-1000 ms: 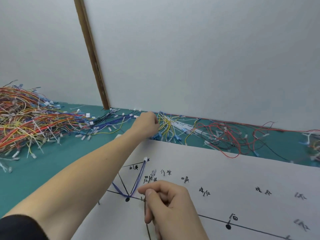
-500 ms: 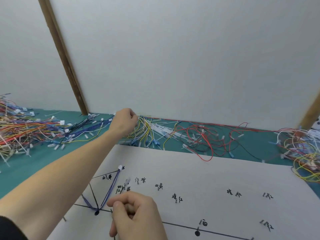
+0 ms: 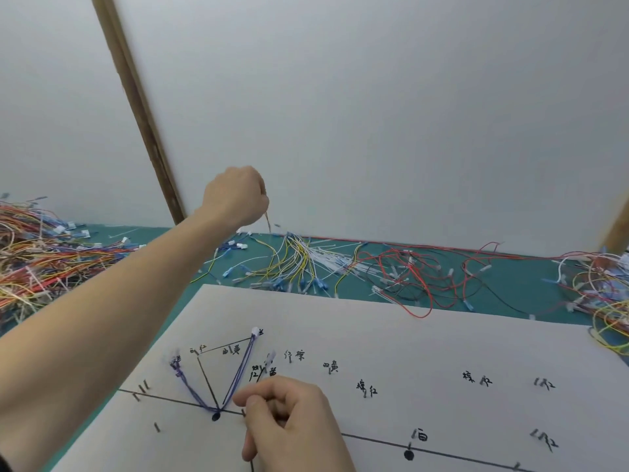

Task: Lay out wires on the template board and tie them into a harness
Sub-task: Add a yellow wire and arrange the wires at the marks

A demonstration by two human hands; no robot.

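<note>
Our left hand (image 3: pixel 235 195) pinches a thin wire (image 3: pixel 267 221) raised above the yellow bundle (image 3: pixel 292 264), beyond the board (image 3: pixel 442 342). Our right hand (image 3: pixel 292 424) rests curled on the board beside the blue wires (image 3: pixel 238 369); we cannot tell what it grips.

Bare forearms, dark left sleeve (image 3: pixel 2 463)

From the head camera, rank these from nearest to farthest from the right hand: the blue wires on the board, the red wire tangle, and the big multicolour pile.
Measured from the right hand:
1. blue wires, just to its left on the template board.
2. red wire tangle, beyond the board's far edge, to the right.
3. multicolour pile, far left on the green mat.
</note>
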